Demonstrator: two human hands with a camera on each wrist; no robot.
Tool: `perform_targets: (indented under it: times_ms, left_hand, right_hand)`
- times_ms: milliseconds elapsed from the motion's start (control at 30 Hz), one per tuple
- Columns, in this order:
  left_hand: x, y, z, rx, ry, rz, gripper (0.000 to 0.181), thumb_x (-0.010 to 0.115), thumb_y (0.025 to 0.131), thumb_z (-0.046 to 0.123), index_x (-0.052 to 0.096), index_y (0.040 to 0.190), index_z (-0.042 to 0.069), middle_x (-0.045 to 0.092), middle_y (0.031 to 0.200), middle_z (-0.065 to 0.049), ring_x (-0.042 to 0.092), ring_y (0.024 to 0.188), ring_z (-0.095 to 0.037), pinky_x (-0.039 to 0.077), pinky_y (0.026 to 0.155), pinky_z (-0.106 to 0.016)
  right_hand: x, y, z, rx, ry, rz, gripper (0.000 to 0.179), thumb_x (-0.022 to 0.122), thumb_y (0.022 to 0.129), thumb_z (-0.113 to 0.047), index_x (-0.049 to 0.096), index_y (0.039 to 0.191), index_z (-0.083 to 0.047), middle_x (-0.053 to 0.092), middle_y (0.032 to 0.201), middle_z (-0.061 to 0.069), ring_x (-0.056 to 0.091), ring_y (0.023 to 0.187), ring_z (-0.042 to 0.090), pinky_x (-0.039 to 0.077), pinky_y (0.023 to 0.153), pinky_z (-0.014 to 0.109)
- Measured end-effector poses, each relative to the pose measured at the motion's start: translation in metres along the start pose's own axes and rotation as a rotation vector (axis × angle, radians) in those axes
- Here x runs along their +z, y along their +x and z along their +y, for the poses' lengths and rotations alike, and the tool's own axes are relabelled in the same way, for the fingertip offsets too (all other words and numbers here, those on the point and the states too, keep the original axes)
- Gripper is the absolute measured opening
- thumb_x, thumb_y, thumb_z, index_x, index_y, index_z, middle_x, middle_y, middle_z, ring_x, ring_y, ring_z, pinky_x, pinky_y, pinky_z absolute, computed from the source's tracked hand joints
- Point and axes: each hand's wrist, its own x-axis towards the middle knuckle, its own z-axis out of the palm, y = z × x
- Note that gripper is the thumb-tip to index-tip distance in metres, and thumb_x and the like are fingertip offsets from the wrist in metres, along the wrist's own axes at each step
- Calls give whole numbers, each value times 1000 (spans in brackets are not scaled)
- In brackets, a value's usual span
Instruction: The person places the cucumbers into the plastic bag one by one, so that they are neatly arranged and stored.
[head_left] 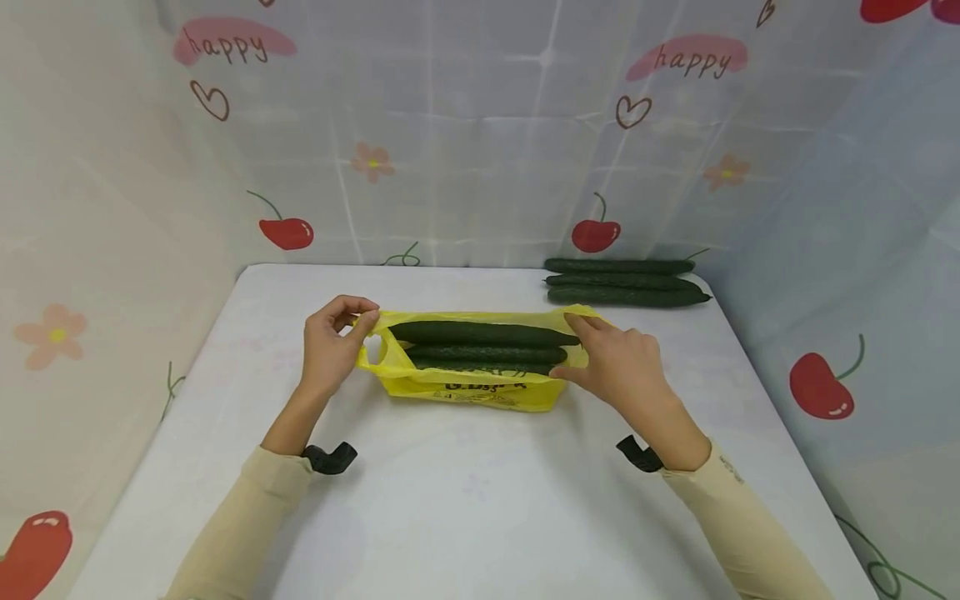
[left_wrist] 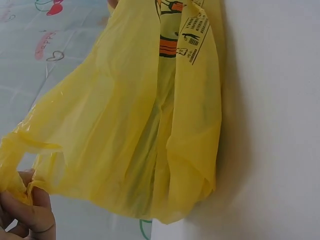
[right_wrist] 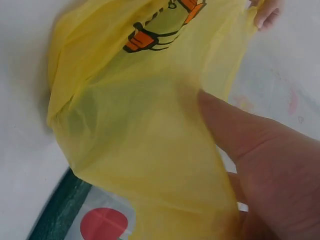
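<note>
A yellow plastic bag (head_left: pixel 465 392) with printing lies on the white table, its mouth spread open toward the head view. Long dark green cucumbers (head_left: pixel 483 335) lie side by side inside it. At the bag's left end my left hand (head_left: pixel 330 346) pinches a handle loop between thumb and fingers; the left wrist view shows those fingers (left_wrist: pixel 35 215) on the stretched loop. My right hand (head_left: pixel 626 362) holds the right end of the mouth, thumb at the near rim and fingers at the far rim. In the right wrist view the bag partly hides its fingers.
Three more cucumbers (head_left: pixel 622 281) lie together at the table's back right corner. The white table (head_left: pixel 465 500) reaches a printed curtain (head_left: pixel 480 125) behind it, with further curtains at both sides. Dark bands (head_left: pixel 330 458) sit at both wrists.
</note>
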Motion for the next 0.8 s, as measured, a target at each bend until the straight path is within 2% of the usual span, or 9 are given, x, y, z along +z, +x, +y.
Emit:
perform_targets:
  times_ms: [200,300,400,533,667,800]
  left_hand:
    - [-3,1,0,-4,-5,-23,16,77,102,20,78,110,7,75,103,-7,63,80,-10,54,74,-15]
    - [-3,-1,0,-12,-4,-34,16,76,102,20,78,111,7,74,104,-8,63,81,-10,54,74,-15]
    - [-2,-1,0,-13,-3,-36,16,76,102,20,77,111,7,74,105,-9,63,82,-10,54,75,-15]
    - [-1,0,1,0,-9,-32,15,75,103,19,77,111,6,73,105,-8,63,81,-10,54,74,-15]
    - [-1,1,3,4,-12,-26,15,75,102,17,77,111,5,73,105,-7,63,81,-9,54,74,-15]
    - [-1,1,3,1,-12,-26,16,76,102,17,77,111,4,73,104,-7,63,80,-9,54,75,-16]
  right_hand:
    - [-2,-3,2,-49,53,152,79,86,84,-62,64,148,-21,76,138,11,18,45,17,18,44,30]
    - [1,-3,4,-92,88,281,65,84,88,-57,70,141,-20,80,128,12,24,41,17,19,43,29]
    - [2,-3,9,-147,134,453,51,85,91,-46,75,131,-17,82,118,12,49,44,20,27,41,28]
    - [1,1,23,-183,220,634,37,84,93,-32,77,123,-11,82,113,11,73,67,25,42,44,33]
    - [1,9,47,-141,283,704,30,77,98,-25,78,124,-8,81,115,13,75,72,29,41,46,33]
    - [16,20,79,-74,296,696,29,72,102,-25,77,126,-8,80,113,15,75,74,31,35,49,31]
